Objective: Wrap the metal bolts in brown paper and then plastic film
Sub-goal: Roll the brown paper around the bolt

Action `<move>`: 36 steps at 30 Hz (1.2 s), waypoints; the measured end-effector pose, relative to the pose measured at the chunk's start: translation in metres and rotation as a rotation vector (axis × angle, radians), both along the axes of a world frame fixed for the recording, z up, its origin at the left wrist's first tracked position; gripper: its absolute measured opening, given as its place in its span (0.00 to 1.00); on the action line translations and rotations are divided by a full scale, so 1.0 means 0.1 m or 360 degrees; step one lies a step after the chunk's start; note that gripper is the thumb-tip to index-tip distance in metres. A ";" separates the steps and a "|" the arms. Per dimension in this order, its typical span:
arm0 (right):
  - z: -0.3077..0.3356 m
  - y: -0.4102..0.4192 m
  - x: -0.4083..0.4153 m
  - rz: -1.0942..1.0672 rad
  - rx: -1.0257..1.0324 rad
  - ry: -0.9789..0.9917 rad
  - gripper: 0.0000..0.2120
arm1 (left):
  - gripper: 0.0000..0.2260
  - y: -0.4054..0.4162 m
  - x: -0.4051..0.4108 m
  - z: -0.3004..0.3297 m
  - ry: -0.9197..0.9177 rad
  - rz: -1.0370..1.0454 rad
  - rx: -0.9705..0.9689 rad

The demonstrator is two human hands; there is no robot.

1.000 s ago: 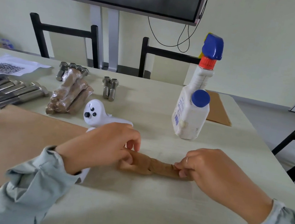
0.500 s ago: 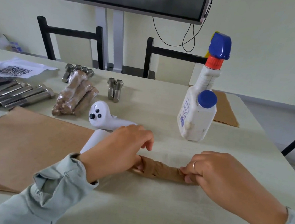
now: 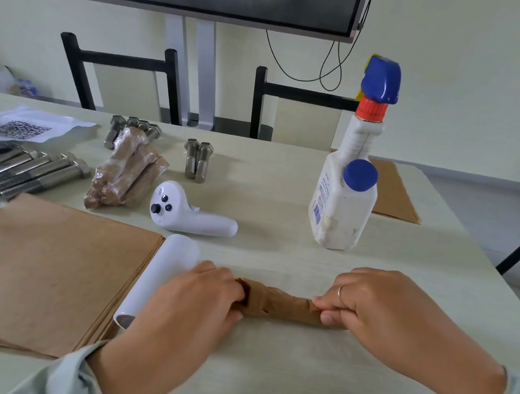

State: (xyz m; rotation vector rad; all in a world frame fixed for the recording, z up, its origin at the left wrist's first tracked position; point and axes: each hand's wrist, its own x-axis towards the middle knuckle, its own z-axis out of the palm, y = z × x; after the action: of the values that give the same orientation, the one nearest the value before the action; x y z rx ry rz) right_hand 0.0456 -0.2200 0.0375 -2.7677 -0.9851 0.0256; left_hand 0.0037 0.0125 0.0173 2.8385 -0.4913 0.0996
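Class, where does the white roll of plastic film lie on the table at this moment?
In the head view, the white roll of plastic film lies left of centre, along the right edge of the brown paper stack, beside the left hand and before the white controller.

Matt crinkled brown-paper bolt roll (image 3: pixel 284 306); matt brown paper sheet stack (image 3: pixel 46 272); shiny grey steel bolts (image 3: pixel 22 172); glossy white plastic controller (image 3: pixel 189 211); smooth pale wood-grain worktop (image 3: pixel 279 379).

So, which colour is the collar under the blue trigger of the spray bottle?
Red-orange; the collar of the spray bottle shows in the head view.
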 end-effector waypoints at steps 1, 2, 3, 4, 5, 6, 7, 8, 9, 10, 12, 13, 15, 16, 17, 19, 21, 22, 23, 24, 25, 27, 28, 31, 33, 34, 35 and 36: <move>0.00 0.00 0.00 -0.0003 0.0004 0.0012 0.13 | 0.08 -0.01 0.03 0.01 -0.0014 -0.0011 0.0031; 0.00 0.00 0.01 -0.0007 0.0010 0.0021 0.13 | 0.07 -0.01 0.05 0.02 -0.0032 -0.0023 0.0059; 0.00 0.00 0.01 -0.0012 0.0020 0.0026 0.13 | 0.07 -0.01 0.07 0.02 -0.0046 -0.0029 0.0078; 0.00 0.00 0.01 -0.0017 0.0028 0.0033 0.13 | 0.07 0.00 0.08 0.01 -0.0055 -0.0031 0.0086; 0.00 0.00 0.02 -0.0018 0.0029 0.0038 0.13 | 0.07 0.01 0.08 0.01 -0.0065 -0.0036 0.0101; 0.00 0.00 0.02 -0.0017 0.0021 0.0039 0.13 | 0.07 0.03 0.08 0.01 -0.0076 -0.0042 0.0121; 0.00 0.00 0.01 -0.0017 0.0014 0.0040 0.13 | 0.08 0.04 0.08 0.03 -0.0097 -0.0056 0.0131; 0.00 0.00 0.01 -0.0023 0.0013 0.0042 0.13 | 0.09 0.05 0.10 0.04 -0.0109 -0.0063 0.0130; 0.00 0.00 0.01 -0.0029 0.0017 0.0039 0.12 | 0.10 0.06 0.12 0.07 -0.0134 -0.0061 0.0133; 0.00 0.00 0.00 -0.0029 0.0019 0.0032 0.12 | 0.10 0.06 0.15 0.10 -0.0154 -0.0047 0.0146; 0.00 0.00 -0.01 -0.0021 0.0015 0.0018 0.12 | 0.07 0.05 0.20 0.14 -0.0175 -0.0025 0.0090; -0.01 0.00 -0.01 -0.0019 0.0016 0.0012 0.12 | 0.04 0.05 0.22 0.16 -0.0168 -0.0013 0.0037; -0.01 0.01 -0.01 -0.0024 0.0021 0.0000 0.13 | 0.07 0.04 0.25 0.16 -0.0202 -0.0032 -0.0044; 0.00 0.01 -0.01 -0.0027 0.0022 0.0000 0.12 | 0.12 0.03 0.28 0.16 -0.0209 -0.0072 -0.0043; 0.00 0.01 0.00 -0.0028 0.0022 0.0001 0.12 | 0.14 0.02 0.32 0.16 -0.0182 -0.0108 -0.0041; 0.00 0.01 0.00 -0.0019 0.0008 -0.0002 0.13 | 0.16 -0.02 0.40 0.21 -0.0007 -0.0113 -0.0103; 0.01 0.02 0.00 -0.0011 -0.0005 -0.0006 0.13 | 0.16 -0.06 0.48 0.25 0.0262 -0.0091 -0.0148; 0.01 0.02 0.00 -0.0011 -0.0007 -0.0009 0.13 | 0.16 -0.08 0.52 0.26 0.0384 -0.0094 -0.0166; 0.01 0.01 -0.01 -0.0013 -0.0008 -0.0010 0.13 | 0.16 -0.08 0.55 0.25 0.0470 -0.0098 -0.0182; 0.01 0.01 -0.01 -0.0015 -0.0012 -0.0011 0.13 | 0.15 -0.07 0.57 0.24 0.0523 -0.0087 -0.0189; 0.01 0.01 -0.01 -0.0016 -0.0022 -0.0017 0.12 | 0.13 -0.07 0.57 0.24 0.0537 -0.0060 -0.0173; 0.01 0.01 -0.02 -0.0016 -0.0038 -0.0035 0.13 | 0.08 -0.03 0.52 0.26 0.0475 0.0021 -0.0093; 0.01 0.02 -0.02 -0.0018 -0.0038 -0.0036 0.13 | 0.06 -0.02 0.48 0.27 0.0410 0.0060 -0.0043; 0.01 0.02 -0.04 -0.0026 -0.0031 -0.0043 0.12 | 0.05 -0.03 0.34 0.31 0.0187 0.0104 0.0037; 0.00 0.01 -0.05 -0.0034 -0.0026 -0.0059 0.12 | 0.06 -0.06 0.25 0.31 0.0077 0.0121 0.0078; 0.00 0.01 -0.06 -0.0037 -0.0022 -0.0074 0.13 | 0.06 -0.07 0.21 0.30 0.0027 0.0141 0.0112; -0.01 0.02 -0.07 -0.0041 -0.0019 -0.0088 0.13 | 0.06 -0.08 0.19 0.29 -0.0020 0.0160 0.0142; -0.01 0.02 -0.08 -0.0044 -0.0021 -0.0094 0.13 | 0.06 -0.08 0.16 0.26 -0.0051 0.0180 0.0160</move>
State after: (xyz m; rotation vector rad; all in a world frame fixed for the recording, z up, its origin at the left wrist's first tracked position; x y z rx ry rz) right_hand 0.0373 -0.2179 0.0368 -2.8087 -0.9636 -0.0547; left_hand 0.0194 0.0045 0.0437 2.9665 -0.3511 0.1456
